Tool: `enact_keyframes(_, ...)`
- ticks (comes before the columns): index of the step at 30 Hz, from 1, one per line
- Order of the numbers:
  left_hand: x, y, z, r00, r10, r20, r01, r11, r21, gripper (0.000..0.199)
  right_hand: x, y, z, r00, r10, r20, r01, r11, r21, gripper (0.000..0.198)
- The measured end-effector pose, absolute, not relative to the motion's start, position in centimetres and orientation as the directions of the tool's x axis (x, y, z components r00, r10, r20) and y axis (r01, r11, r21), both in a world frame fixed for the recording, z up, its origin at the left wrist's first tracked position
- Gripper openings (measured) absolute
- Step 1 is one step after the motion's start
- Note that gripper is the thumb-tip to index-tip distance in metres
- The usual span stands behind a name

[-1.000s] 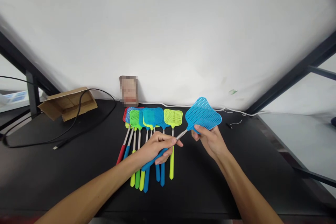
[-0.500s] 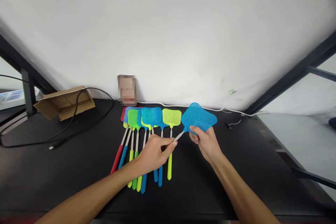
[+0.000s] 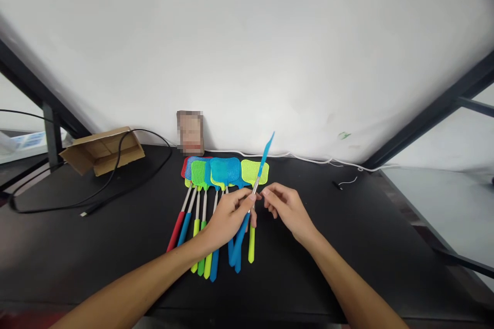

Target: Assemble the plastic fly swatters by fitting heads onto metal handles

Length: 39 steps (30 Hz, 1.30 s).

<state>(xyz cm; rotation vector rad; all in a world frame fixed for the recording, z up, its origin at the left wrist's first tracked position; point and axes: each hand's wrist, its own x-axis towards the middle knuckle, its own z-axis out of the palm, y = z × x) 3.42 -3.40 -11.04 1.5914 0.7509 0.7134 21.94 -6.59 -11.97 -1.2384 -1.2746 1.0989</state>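
Fingers of the left hand [image 3: 234, 212] close in a pinch around the thin metal shaft of a blue plastic fly swatter [image 3: 241, 236], which slants up over the right end of a row of red, blue, green and yellow-green mesh-headed swatters [image 3: 226, 170] on a black tabletop [image 3: 339, 267], its head turned edge-on. Those of the right hand [image 3: 287, 211] curl loosely just beside the shaft, and I cannot tell whether they grip anything.

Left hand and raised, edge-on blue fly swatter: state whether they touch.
Touching. The head view shows the left hand pinching the edge-on blue fly swatter by its silver shaft.
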Motion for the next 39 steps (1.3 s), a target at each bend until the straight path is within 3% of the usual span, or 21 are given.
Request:
enact_keyframes(3,3.5,-3.3,-11.2,0.627,0.778,0.043,0.048,-0.093,0.995,0.041,21.3,-6.7,-12.2,-0.020,0.996,0.088,0.131,0.090,-0.987,0.035)
enact_keyframes(8,3.5,-3.1,-11.1,0.664,0.730,0.162,0.032,-0.244,0.969,0.050,20.8,-6.9,-12.1,-0.012,0.994,0.112,0.138,0.112,-0.984,0.031)
enact_keyframes(13,3.3,-3.0,-11.1,0.715,0.697,0.059,0.157,-0.241,0.958,0.047,20.8,-6.8,-12.4,0.032,0.990,0.139,0.127,0.134,-0.983,0.029)
enact_keyframes(18,2.6,-1.9,-10.8,0.620,0.781,0.076,0.259,-0.295,0.920,0.037,21.0,-6.6,-12.9,0.033,0.970,0.242,0.337,0.217,-0.916,0.034)
enact_keyframes(21,1.9,-0.1,-10.6,0.504,0.853,0.139,0.446,-0.395,0.804,0.038,21.0,-6.6,-13.0,0.057,0.957,0.285,0.497,0.220,-0.839,0.030)
enact_keyframes(24,1.3,1.2,-11.1,0.516,0.844,0.145,0.636,-0.491,0.596,0.041,20.9,-6.7,-12.9,0.033,0.953,0.300,0.587,0.224,-0.778,0.028)
enact_keyframes(27,1.3,1.1,-12.2,0.522,0.845,0.119,0.691,-0.501,0.521,0.030,20.6,-6.9,-13.0,-0.007,0.949,0.317,0.632,0.249,-0.733,0.027)
enact_keyframes(31,1.8,0.4,-12.7,0.544,0.834,0.092,0.751,-0.533,0.391,0.052,20.5,-6.9,-13.2,-0.049,0.946,0.321,0.672,0.268,-0.690,0.025)
enact_keyframes(33,1.7,0.6,-11.8,0.549,0.829,0.104,0.769,-0.550,0.325,0.051,20.5,-6.8,-13.3,-0.066,0.948,0.312,0.686,0.270,-0.676,0.024)
enact_keyframes(36,0.0,1.5,-9.8,0.495,0.858,0.138,0.827,-0.514,0.229,0.041,20.6,-6.8,-13.5,-0.090,0.951,0.296,0.716,0.269,-0.644,0.023)
enact_keyframes(39,-3.6,1.6,-8.5,0.319,0.935,0.159,0.931,-0.340,0.134,0.035,20.5,-6.8,-13.6,-0.107,0.950,0.293,0.732,0.275,-0.624,0.022)
